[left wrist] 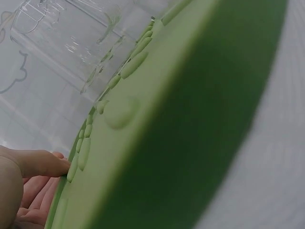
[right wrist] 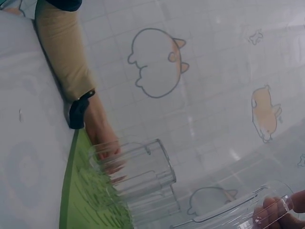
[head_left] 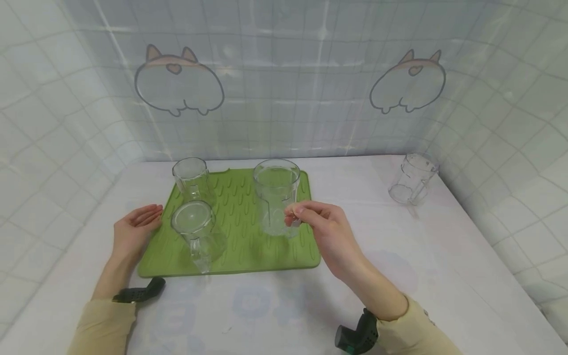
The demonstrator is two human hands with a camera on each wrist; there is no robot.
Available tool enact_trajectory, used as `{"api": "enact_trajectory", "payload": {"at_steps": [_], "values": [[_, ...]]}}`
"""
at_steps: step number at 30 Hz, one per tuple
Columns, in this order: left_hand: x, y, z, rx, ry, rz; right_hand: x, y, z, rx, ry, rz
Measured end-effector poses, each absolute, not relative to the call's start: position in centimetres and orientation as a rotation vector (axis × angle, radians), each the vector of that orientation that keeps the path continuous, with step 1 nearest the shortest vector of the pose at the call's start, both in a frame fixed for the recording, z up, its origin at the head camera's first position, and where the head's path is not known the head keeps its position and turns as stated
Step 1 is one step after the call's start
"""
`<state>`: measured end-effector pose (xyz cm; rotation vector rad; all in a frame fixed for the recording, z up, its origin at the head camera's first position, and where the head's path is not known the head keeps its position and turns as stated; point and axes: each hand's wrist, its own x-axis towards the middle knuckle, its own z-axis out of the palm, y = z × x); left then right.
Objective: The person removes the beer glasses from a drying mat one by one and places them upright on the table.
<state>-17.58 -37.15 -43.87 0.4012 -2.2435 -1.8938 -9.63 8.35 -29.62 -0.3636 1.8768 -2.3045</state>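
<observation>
My right hand (head_left: 330, 231) pinches the handle of a clear mug (head_left: 272, 192) over the right part of a green textured drying mat (head_left: 239, 254). I cannot tell whether that mug's base touches the mat. In the right wrist view its clear wall (right wrist: 224, 210) shows beside the curled fingers (right wrist: 269, 212). My left hand (head_left: 135, 229) lies at the mat's left edge, its thumb (left wrist: 45, 163) touching the rim in the left wrist view. Nearest to it on the mat stand two more clear mugs, a front one (head_left: 193, 219) and a back one (head_left: 191, 172).
Another clear mug (head_left: 412, 180) stands at the far right of the white table (head_left: 368, 301), close to the side wall. White tiled sheeting (head_left: 284, 98) with cartoon animal drawings rises behind the table and on both sides.
</observation>
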Motion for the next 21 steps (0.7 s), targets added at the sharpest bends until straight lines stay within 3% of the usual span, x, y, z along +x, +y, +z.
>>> {"api": "enact_trajectory", "payload": {"at_steps": [21], "values": [[-17.6,-36.9,-43.8,0.41,-2.23,-1.873,-11.4,11.0,-31.1,-0.327,1.984,-2.282]]}}
